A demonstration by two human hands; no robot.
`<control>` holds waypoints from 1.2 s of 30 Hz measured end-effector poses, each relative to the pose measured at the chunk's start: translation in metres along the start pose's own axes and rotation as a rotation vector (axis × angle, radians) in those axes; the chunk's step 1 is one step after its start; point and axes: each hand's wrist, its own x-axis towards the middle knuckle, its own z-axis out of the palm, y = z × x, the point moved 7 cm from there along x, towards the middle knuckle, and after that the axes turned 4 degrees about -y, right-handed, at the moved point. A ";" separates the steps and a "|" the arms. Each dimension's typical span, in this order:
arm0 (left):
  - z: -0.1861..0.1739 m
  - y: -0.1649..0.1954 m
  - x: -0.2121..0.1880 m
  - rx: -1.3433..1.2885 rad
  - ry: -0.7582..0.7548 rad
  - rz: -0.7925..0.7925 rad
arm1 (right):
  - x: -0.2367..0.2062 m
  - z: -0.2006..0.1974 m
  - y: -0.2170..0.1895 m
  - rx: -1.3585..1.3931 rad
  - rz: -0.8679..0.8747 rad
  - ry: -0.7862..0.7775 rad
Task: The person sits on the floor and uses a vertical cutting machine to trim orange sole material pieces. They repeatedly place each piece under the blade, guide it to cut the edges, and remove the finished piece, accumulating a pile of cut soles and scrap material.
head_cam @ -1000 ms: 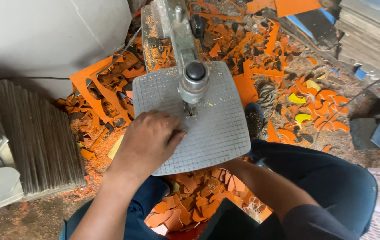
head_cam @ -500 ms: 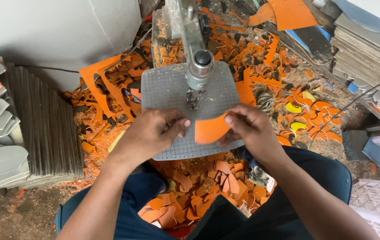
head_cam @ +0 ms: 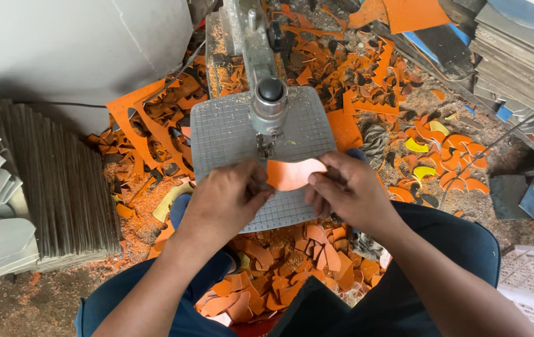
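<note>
Both gripping curved orange offcut (head_cam: 293,173) flat on gridded saw table (head_cam: 223,134): L hand (head_cam: 228,198), R hand (head_cam: 349,190), just below blade head (head_cam: 269,106).

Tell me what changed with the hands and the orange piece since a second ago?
The right hand came up from below and brought an orange piece onto the saw table. Now both hands hold it, the left hand gripping its left end, and it sits closer to the blade. The saw, table and scraps stayed put.
</note>
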 end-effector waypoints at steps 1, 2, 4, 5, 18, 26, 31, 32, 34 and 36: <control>0.000 0.005 0.000 0.016 -0.003 0.025 | -0.005 -0.002 -0.008 -0.062 -0.037 0.044; 0.002 0.012 -0.002 -0.010 -0.021 0.076 | -0.011 -0.004 -0.021 -0.185 -0.140 0.093; 0.011 0.027 -0.007 -0.064 -0.059 0.174 | -0.027 0.000 -0.045 -0.426 -0.345 0.188; 0.015 0.035 -0.010 -0.120 -0.081 0.234 | -0.033 0.007 -0.051 -0.521 -0.403 0.177; 0.040 -0.010 -0.014 -0.611 -0.616 -0.035 | -0.051 0.058 -0.060 -0.834 -0.676 -0.039; 0.030 -0.037 -0.014 -0.384 -0.563 -0.295 | -0.023 0.024 -0.066 -0.942 -0.721 0.075; 0.006 -0.038 -0.005 -0.152 -0.376 -0.363 | -0.010 0.022 -0.046 -0.970 -0.522 -0.052; 0.000 -0.040 -0.006 -0.078 -0.317 -0.385 | -0.009 0.022 -0.042 -0.988 -0.467 -0.071; -0.011 -0.041 -0.006 0.070 -0.195 -0.421 | -0.006 0.021 -0.034 -1.025 -0.360 -0.104; -0.016 -0.028 -0.004 0.108 -0.044 -0.244 | -0.013 0.023 -0.047 -0.964 -0.589 -0.001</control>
